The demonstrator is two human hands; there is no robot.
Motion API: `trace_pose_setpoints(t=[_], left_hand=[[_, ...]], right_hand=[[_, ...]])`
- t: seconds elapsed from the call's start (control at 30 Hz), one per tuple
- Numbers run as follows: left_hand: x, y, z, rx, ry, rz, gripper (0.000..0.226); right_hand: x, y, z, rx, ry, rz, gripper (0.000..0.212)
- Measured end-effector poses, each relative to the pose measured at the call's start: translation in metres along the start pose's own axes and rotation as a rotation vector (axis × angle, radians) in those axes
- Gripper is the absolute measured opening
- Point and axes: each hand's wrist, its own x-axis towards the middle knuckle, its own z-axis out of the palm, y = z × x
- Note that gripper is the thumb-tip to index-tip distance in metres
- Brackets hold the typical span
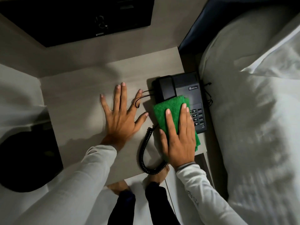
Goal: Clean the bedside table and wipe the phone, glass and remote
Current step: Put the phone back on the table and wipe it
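While both sleeves reached in from the near edge, the right hand [177, 137] lay flat, palm down, fingers straight & together, pressing a folded green cloth [168, 111] onto the phone [186, 90]; nothing was pinched, just a flat press. Just near-side of that hand, the coiled cord [144, 153] looped on the tabletop & curved back under the wrist, close to the table's front edge. Cloth covered the handset's lower half & part of the keypad; a few keys showed just right of the fingers. Beyond the fingertips the handset's top & the phone's brand label stayed uncovered.

Left hand [121, 114] sat well left of the cloth, palm down, fingers spread wide, resting on the bedside table [73, 98] w/ nothing held. A thin black cable [141, 98] ran from the phone's left side to by its index finger. Left of that hand the top was bare wood to the left edge; beyond it, bare to the back wall.

Phone's right side sat at the table's right edge, w/ a white pillow [251, 103] just past it. Glass & remote weren't in view.
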Motion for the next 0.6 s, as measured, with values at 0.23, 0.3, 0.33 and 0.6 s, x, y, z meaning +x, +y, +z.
trace_pose_setpoints(t=[0.23, 0.3, 0.33, 0.6], left_hand=[[0.0, 0.0, -0.001, 0.026, -0.046, 0.0, 0.076], [0.002, -0.001, -0.004, 0.009, -0.064, -0.01, 0.073], [0.002, -0.001, -0.008, -0.018, -0.059, -0.022, 0.072], [0.024, 0.05, -0.067, -0.214, 0.188, 0.212, 0.071]], right_hand=[[-0.051, 0.001, 0.006, 0.19, 0.01, 0.113, 0.078], [-0.053, -0.001, -0.011, 0.398, 0.045, 0.26, 0.07], [-0.051, -0.003, -0.022, 0.515, 0.091, 0.338, 0.064], [0.074, 0.034, -0.056, 0.437, 0.195, 0.184, 0.051]])
